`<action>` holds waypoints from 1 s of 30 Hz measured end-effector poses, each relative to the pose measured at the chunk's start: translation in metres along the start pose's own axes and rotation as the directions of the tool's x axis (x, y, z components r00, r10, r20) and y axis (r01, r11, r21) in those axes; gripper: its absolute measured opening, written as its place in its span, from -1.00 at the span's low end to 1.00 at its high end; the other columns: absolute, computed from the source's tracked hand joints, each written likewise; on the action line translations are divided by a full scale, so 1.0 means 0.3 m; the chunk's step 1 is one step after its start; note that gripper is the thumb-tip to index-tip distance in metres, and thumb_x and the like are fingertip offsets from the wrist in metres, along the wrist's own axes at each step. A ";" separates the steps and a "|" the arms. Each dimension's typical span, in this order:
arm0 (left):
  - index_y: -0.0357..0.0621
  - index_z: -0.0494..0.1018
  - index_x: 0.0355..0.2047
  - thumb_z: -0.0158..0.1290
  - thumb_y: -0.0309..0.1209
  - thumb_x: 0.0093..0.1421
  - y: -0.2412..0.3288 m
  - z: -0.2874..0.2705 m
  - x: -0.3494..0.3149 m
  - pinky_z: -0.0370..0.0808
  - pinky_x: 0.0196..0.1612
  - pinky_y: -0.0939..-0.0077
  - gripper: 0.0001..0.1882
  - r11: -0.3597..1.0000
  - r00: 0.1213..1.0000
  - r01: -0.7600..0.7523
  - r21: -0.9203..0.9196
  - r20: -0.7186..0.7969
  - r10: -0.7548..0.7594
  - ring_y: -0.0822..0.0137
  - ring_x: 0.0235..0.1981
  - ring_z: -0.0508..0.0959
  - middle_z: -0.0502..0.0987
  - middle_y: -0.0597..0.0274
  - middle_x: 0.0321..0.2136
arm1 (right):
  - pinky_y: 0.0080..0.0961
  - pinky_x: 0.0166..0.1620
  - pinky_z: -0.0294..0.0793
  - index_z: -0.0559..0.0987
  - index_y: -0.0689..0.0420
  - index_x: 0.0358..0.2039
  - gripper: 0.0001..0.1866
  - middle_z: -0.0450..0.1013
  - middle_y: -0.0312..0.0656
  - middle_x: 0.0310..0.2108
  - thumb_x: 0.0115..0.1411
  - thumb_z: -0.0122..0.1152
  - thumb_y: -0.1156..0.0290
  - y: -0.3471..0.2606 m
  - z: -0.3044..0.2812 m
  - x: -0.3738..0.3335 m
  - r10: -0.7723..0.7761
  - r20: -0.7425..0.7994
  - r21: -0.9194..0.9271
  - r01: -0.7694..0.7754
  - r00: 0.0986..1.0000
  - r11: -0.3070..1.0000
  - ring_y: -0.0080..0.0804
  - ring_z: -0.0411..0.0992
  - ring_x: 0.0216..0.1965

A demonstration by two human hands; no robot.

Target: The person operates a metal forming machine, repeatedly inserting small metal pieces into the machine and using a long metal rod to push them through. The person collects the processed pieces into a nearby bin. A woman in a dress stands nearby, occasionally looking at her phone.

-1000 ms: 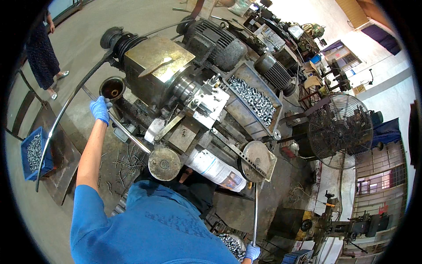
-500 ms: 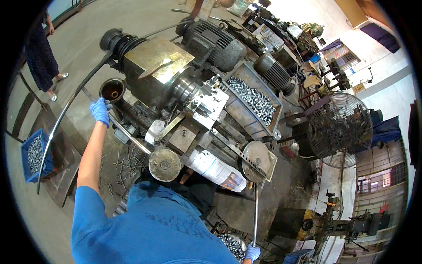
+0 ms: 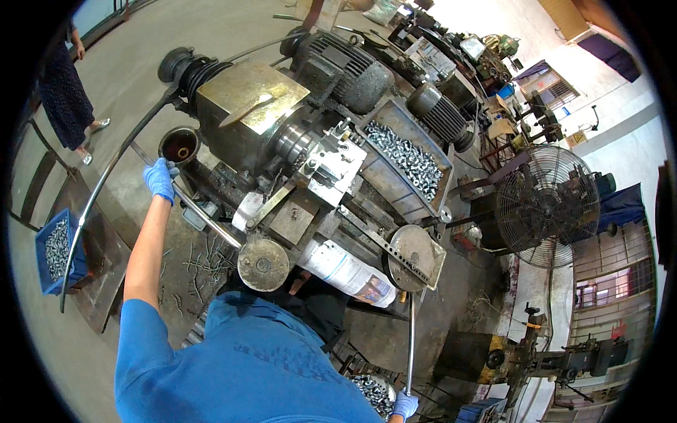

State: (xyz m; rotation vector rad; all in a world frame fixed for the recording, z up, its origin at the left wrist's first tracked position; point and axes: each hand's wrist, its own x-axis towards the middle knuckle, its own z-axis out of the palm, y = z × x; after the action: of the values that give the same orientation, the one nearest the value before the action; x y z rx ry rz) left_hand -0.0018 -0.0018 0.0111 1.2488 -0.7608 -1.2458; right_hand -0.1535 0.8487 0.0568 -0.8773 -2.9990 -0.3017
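Note:
My left hand (image 3: 161,180), in a blue glove, is closed around a steel lever bar (image 3: 220,230) that slants down to a round metal hub (image 3: 264,264). At the lower edge my right hand (image 3: 404,405), gloved alike, grips the bottom end of a long upright steel handle (image 3: 412,338). That handle runs up to a round plate (image 3: 411,255) on the machine's right side. Between the two arms sits an oily lathe-like machine with a spindle (image 3: 293,143) and a bright metal block (image 3: 330,169). Whatever the block clamps cannot be made out.
A grey bin (image 3: 405,158) of small metal parts stands behind the block. A blue crate (image 3: 58,250) and a container (image 3: 374,393) hold more parts. A long curved rod (image 3: 106,176) arcs at the left. A caged fan (image 3: 546,204) stands right; another person (image 3: 65,99) stands far left.
Both hands keep their holds on the lever and handle. The view has shifted very slightly; nothing else has visibly moved.

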 end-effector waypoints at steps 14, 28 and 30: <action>-0.31 0.39 -0.43 -0.03 -0.41 0.12 -0.016 -0.019 0.023 0.52 -0.67 0.47 -0.83 1.000 0.999 -0.029 0.011 0.015 0.029 0.26 -0.71 0.51 0.51 0.06 -0.60 | -0.26 -0.13 0.31 0.57 0.06 -0.19 -0.44 0.50 -0.07 -0.34 -0.12 0.20 -0.07 -0.652 -0.162 0.093 -0.511 -0.319 0.024 0.545 0.798 0.838 -0.15 0.40 -0.24; -0.19 0.38 -0.32 -0.02 -0.13 0.19 0.039 -0.019 -0.124 0.46 -0.65 0.54 -0.66 0.989 0.961 0.128 0.074 0.237 -0.142 0.36 -0.73 0.46 0.49 0.15 -0.59 | -0.09 0.25 -0.09 0.12 0.08 0.22 -0.13 0.10 -0.08 0.22 -0.04 0.17 -0.07 -1.018 -0.239 0.530 -0.454 -0.234 -0.031 0.460 0.860 0.887 -0.14 -0.04 0.27; -0.14 0.44 -0.39 -0.04 -0.04 0.18 -0.044 -0.167 -0.034 0.49 -0.54 0.48 -0.62 0.986 0.973 0.154 -0.070 0.186 -0.139 0.39 -0.65 0.50 0.50 0.18 -0.60 | -0.16 0.27 -0.10 0.10 0.09 0.23 -0.11 0.02 -0.08 0.26 -0.04 0.18 -0.06 -1.014 -0.222 0.427 -0.547 -0.285 0.012 0.573 0.787 0.819 -0.16 -0.08 0.29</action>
State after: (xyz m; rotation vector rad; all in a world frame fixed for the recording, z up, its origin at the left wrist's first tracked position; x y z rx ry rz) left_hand 0.0395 0.0230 -0.0107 1.1501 -0.7483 -1.5128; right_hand -0.4274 0.6538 0.0738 0.0956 -2.8981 -0.2410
